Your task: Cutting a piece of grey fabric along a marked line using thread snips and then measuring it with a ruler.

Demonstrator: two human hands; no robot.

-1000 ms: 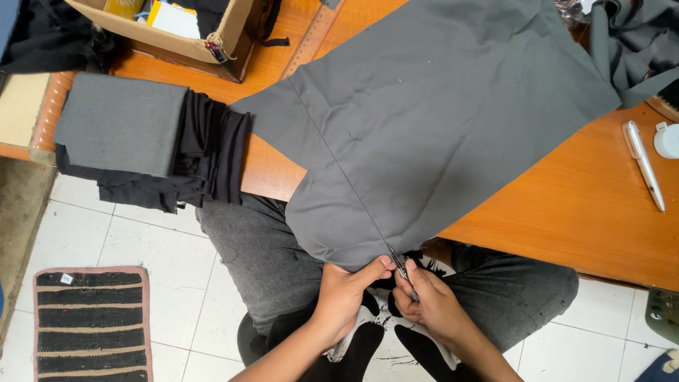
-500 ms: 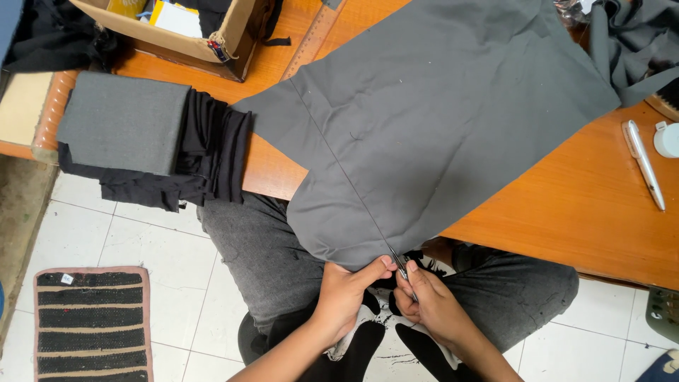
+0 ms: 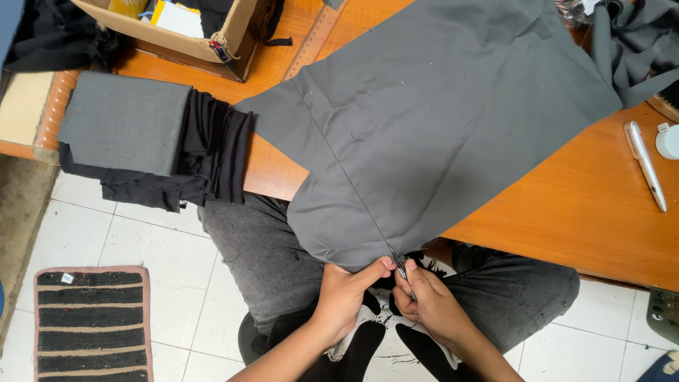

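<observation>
A large piece of dark grey cloth [image 3: 438, 120] lies over the orange wooden table [image 3: 566, 212] and hangs off its front edge into my lap. A seam line runs down it to the lower edge. My left hand [image 3: 346, 293] pinches the cloth's lower edge beside the seam. My right hand [image 3: 428, 304] is closed on a thin metal tool [image 3: 397, 265] whose tip sits at the seam's end. Both hands meet just below the table edge, above my knees.
A folded stack of grey and black cloth [image 3: 152, 141] overhangs the table's left end. A cardboard box [image 3: 177, 32] stands at the back left, a wooden ruler [image 3: 315, 39] beside it. A white pen [image 3: 645, 173] lies at the right. A striped mat [image 3: 92, 322] is on the tiled floor.
</observation>
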